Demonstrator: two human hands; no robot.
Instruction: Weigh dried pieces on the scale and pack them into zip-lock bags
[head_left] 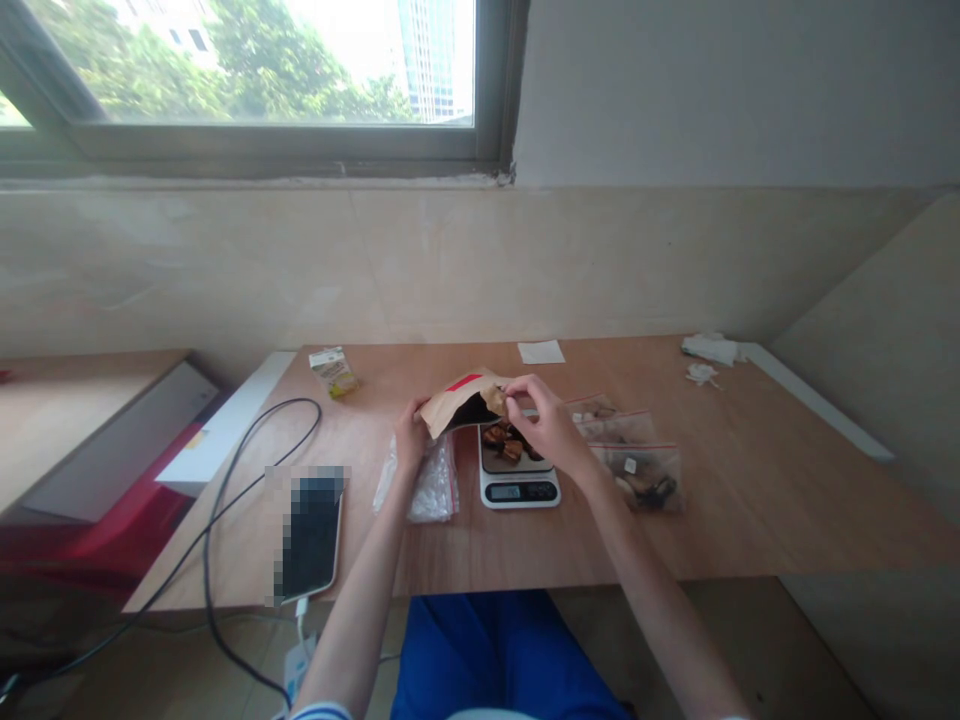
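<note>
**The left hand (410,437) and right hand (547,425) are gripping a brown kraft-paper pouch (457,402) above a white digital kitchen scale (517,490)**

Both hands are closed on the pouch: the left is grasping its lower edge, while the right is pinching its upper corner between thumb and fingers. The pouch is tilting over the back of the scale, with a red strip (465,381) along its top and its black inner lining showing at the gaping mouth. Dark brown chunks (504,442) are lying on the scale's platform, just below the pouch.

Two clear zip-top bags with red-lined seals are lying just right of the scale, and the nearer one (643,478) is holding dark pieces. A clear plastic bag of white items (431,482) is lying just left of the scale, under the left hand. A black smartphone (311,535) is resting near the tabletop's front edge beside a looping black cable (225,520). A small carton (334,372), a white paper slip (540,352) and crumpled white tissue (709,348) are sitting towards the back of the light wooden tabletop (750,500).
</note>
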